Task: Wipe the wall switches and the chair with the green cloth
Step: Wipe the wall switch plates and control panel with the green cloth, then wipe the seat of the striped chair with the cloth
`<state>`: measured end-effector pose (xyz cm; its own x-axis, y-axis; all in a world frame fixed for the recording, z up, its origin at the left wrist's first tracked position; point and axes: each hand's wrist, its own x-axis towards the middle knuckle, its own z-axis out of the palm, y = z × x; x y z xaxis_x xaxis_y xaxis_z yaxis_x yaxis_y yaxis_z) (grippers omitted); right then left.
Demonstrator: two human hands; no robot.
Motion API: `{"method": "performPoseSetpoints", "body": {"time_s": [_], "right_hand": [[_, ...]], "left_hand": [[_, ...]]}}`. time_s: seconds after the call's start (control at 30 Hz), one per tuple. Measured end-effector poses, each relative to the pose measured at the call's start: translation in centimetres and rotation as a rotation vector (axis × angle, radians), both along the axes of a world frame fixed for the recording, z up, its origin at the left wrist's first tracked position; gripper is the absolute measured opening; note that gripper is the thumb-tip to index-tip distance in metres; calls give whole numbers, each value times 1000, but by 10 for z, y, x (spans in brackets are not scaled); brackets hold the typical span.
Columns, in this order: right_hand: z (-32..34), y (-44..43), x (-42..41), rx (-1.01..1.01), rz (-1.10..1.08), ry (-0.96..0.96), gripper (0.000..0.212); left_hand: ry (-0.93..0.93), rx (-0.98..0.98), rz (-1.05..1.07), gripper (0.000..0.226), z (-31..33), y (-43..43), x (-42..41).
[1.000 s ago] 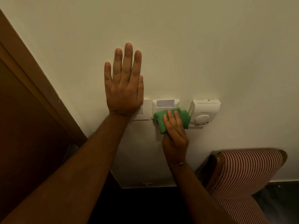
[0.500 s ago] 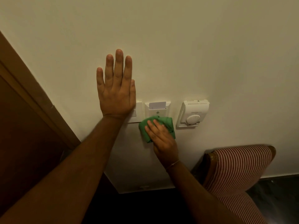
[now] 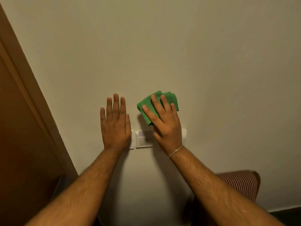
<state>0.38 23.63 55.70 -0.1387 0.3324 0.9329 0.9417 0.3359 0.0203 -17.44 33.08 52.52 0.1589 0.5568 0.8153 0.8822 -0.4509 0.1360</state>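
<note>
My right hand [image 3: 164, 123] presses a folded green cloth [image 3: 167, 99] flat against the cream wall, just above the white switch plates. The middle plate with a card slot [image 3: 144, 139] shows between my two hands. My right palm hides most of the white thermostat [image 3: 184, 134], of which only an edge shows. My left hand [image 3: 114, 123] lies flat on the wall with fingers straight, covering most of the left switch plate [image 3: 132, 141]. The striped chair back [image 3: 242, 183] is at the lower right, behind my right forearm.
A brown wooden door frame [image 3: 32, 101] slants down the left side, with the door [image 3: 17, 160] beside it. A white skirting and dark floor [image 3: 288, 212] show at the lower right corner. The wall above the switches is bare.
My right hand has slid the cloth up from below the card-slot plate to the wall above it. The view has tilted upward, so switches and chair sit lower in frame. My left hand stays flat on the wall.
</note>
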Motion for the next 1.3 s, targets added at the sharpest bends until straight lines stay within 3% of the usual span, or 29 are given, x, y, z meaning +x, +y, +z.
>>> {"method": "performPoseSetpoints", "body": {"time_s": [0.1, 0.27, 0.47, 0.63, 0.8, 0.93, 1.3], "right_hand": [[22, -5, 22, 0, -57, -26, 54], [10, -37, 65, -95, -146, 25, 64], [-52, -91, 132, -287, -264, 105, 74], [-133, -154, 184, -437, -355, 191, 81], [-221, -214, 213, -651, -399, 321, 57], [-316, -260, 218, -867, -458, 451, 61], [-548, -319, 238, -1253, -521, 644, 67]], "left_hand": [[-39, -33, -19, 73, 13, -21, 19], [-39, -66, -194, 73, 13, -71, 86], [54, -238, -359, 70, -51, -127, 160], [166, -386, -451, 70, -121, -173, 204], [247, -598, -506, 69, -199, -220, 230], [332, -826, -485, 68, -278, -259, 241], [464, -1024, -499, 68, -458, -302, 277]]}}
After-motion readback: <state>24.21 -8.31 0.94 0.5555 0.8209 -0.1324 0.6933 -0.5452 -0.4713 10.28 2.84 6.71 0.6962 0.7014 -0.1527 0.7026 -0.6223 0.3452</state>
